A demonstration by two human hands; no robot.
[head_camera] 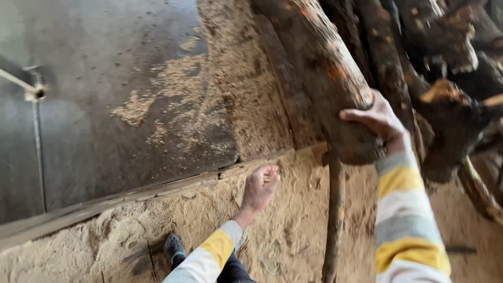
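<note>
My right hand grips the near end of a thick, rough log that lies on a dark metal table. The log runs up and away toward the top of the view. My left hand hangs below the table's edge, fingers curled into a loose fist, holding nothing. Both arms wear sleeves striped yellow, white and grey.
Sawdust is strewn over the table beside the log and covers the floor. More dark logs are stacked at the right. A thin pole stands under the log's end. My shoe shows below.
</note>
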